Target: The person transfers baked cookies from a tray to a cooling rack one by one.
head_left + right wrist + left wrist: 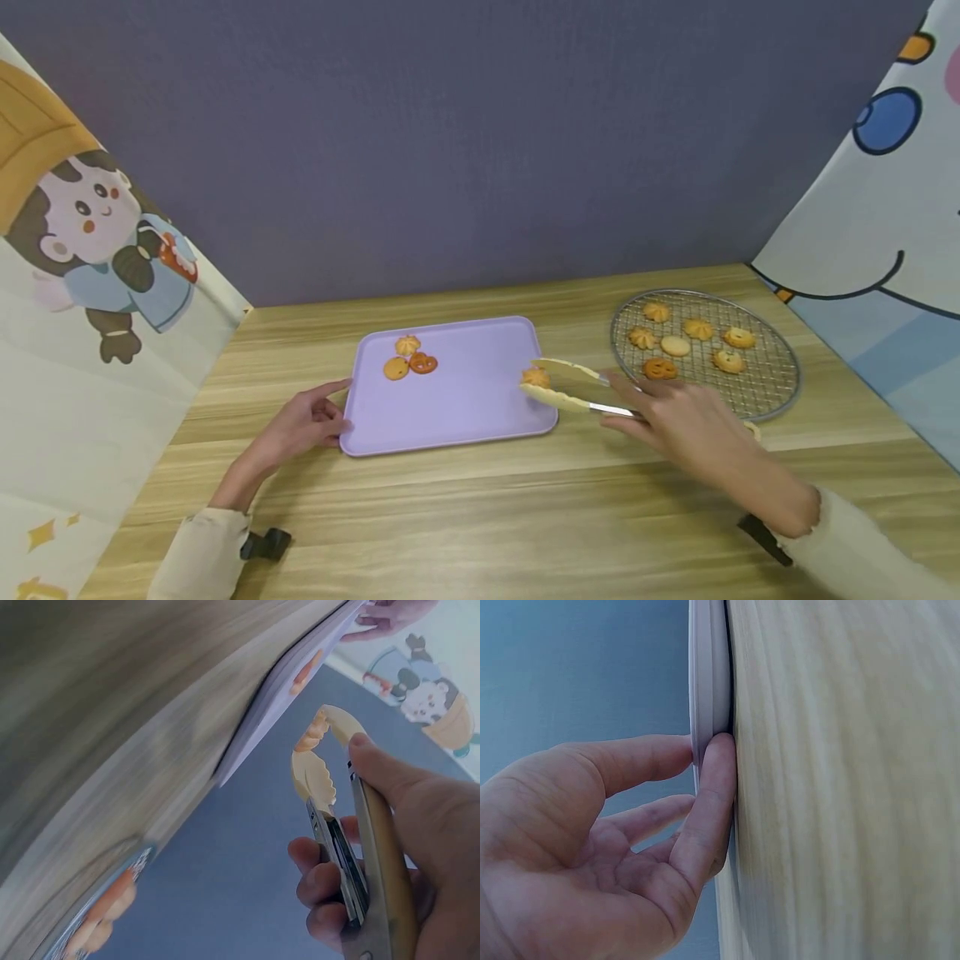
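My right hand (678, 421) grips a pair of tongs (382, 877) with steel arms and cream scalloped tips. Between those tips is a golden piped cookie (536, 378), over the right end of a lilac tray (472, 387). At the tray's left edge, my left hand (303, 425) holds the rim with thumb and finger, its other fingers curled below in the left wrist view. Toward the tray's back left lie a piped cookie (407, 345), a round cookie (396, 368) and a small pretzel (423, 363).
Right of the tray stands a round wire rack (750, 392) bearing several cookies, among them a pale oval one (675, 346) and a brown pretzel-like one (660, 368). A grey-blue wall (480, 150) rises behind the wooden table (480, 517), with printed cartoon panels at both sides.
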The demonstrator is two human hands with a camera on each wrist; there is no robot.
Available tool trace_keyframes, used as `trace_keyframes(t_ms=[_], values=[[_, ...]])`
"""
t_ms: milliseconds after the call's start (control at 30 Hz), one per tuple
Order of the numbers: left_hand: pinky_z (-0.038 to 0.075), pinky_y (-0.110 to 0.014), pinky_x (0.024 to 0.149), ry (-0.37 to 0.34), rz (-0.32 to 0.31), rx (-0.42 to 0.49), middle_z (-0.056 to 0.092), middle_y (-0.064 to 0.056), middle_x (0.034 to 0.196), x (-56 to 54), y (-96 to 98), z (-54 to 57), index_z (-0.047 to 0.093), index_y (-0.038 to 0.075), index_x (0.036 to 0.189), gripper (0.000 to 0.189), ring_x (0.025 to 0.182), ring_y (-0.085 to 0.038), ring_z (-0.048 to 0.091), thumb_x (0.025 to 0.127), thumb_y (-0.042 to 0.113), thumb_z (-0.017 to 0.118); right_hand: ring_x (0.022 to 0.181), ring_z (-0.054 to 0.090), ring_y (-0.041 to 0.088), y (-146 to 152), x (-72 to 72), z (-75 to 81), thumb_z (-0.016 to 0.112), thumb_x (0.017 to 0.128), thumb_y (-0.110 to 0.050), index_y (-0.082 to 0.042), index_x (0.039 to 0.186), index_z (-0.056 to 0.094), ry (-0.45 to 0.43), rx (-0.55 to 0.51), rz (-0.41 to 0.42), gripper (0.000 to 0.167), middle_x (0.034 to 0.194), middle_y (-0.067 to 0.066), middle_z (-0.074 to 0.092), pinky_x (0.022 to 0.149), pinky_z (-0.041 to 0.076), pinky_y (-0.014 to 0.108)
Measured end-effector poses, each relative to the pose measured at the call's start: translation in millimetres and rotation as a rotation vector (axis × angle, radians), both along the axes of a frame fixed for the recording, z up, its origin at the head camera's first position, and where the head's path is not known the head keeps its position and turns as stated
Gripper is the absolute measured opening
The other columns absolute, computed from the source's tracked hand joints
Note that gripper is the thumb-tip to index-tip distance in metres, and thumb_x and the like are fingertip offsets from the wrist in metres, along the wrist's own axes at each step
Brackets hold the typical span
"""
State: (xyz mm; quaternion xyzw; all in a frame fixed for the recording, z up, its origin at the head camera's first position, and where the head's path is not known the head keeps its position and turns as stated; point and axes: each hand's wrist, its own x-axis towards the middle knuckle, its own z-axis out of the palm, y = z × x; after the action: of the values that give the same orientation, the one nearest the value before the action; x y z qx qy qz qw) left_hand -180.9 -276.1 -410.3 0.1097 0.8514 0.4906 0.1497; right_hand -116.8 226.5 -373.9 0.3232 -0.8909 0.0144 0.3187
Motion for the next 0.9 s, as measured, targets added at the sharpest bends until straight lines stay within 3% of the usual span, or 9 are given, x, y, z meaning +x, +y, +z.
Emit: trace_keyframes(t_ms=[267, 400, 567, 633, 733, 900], values=[[0.062, -0.031, 0.068, -0.004, 0.014, -0.025, 0.062, -0.019, 0.091, -1.4, -1.0, 0.2, 0.031, -0.011, 0.149, 0.068, 0.080, -0.023, 0.065, 0.091, -0.004, 0.065, 0.038, 0.041, 0.008, 34.7, 13.3, 0.5, 0.036, 0.099, -0.065, -0.010, 0.116, 0.072, 0.021, -0.019, -0.048, 0.068, 0.070, 0.009, 0.069, 0.035, 0.013, 0.013], [0.062, -0.031, 0.068, -0.007, 0.013, -0.020, 0.062, -0.019, 0.092, -0.7, 0.1, 1.3, 0.031, -0.012, 0.149, 0.069, 0.079, -0.023, 0.065, 0.091, -0.003, 0.066, 0.040, 0.040, 0.005, 47.9, 20.9, 0.8, 0.044, 0.097, -0.064, -0.010, 0.118, 0.073, -0.002, -0.057, -0.074, 0.065, 0.079, 0.011, 0.073, 0.035, 0.017, 0.013], [0.062, -0.032, 0.068, -0.006, 0.004, -0.005, 0.062, -0.020, 0.092, 0.1, 1.3, 1.4, 0.031, -0.013, 0.149, 0.069, 0.078, -0.023, 0.066, 0.091, -0.003, 0.066, 0.042, 0.037, 0.002, 61.2, 30.3, 0.7, 0.057, 0.092, -0.061, -0.010, 0.124, 0.071, -0.053, -0.079, -0.127, 0.062, 0.084, 0.012, 0.074, 0.036, 0.019, 0.015], [0.062, -0.031, 0.067, -0.007, 0.002, -0.007, 0.062, -0.020, 0.091, -0.4, 1.3, 0.7, 0.031, -0.013, 0.149, 0.069, 0.078, -0.022, 0.065, 0.091, -0.003, 0.066, 0.042, 0.034, 0.001, 66.3, 33.3, 0.5, 0.057, 0.092, -0.061, -0.009, 0.125, 0.070, -0.065, -0.074, -0.146, 0.063, 0.079, 0.011, 0.074, 0.036, 0.018, 0.016], [0.062, -0.031, 0.067, -0.010, 0.010, -0.015, 0.062, -0.019, 0.090, -1.7, 0.7, -0.7, 0.032, -0.012, 0.149, 0.068, 0.077, -0.021, 0.065, 0.091, -0.004, 0.066, 0.043, 0.033, 0.001, 74.3, 36.7, 0.3, 0.062, 0.090, -0.059, -0.007, 0.122, 0.071, -0.079, -0.075, -0.167, 0.061, 0.072, 0.008, 0.071, 0.036, 0.021, 0.018], [0.062, -0.031, 0.067, -0.007, 0.006, -0.008, 0.062, -0.019, 0.090, -1.1, 0.8, -0.3, 0.031, -0.012, 0.149, 0.069, 0.079, -0.024, 0.065, 0.090, -0.004, 0.066, 0.045, 0.054, 0.019, 88.9, 44.2, 0.0, 0.070, 0.085, -0.054, -0.004, 0.118, 0.071, -0.114, -0.086, -0.224, 0.060, 0.078, 0.016, 0.072, 0.034, 0.038, 0.031]])
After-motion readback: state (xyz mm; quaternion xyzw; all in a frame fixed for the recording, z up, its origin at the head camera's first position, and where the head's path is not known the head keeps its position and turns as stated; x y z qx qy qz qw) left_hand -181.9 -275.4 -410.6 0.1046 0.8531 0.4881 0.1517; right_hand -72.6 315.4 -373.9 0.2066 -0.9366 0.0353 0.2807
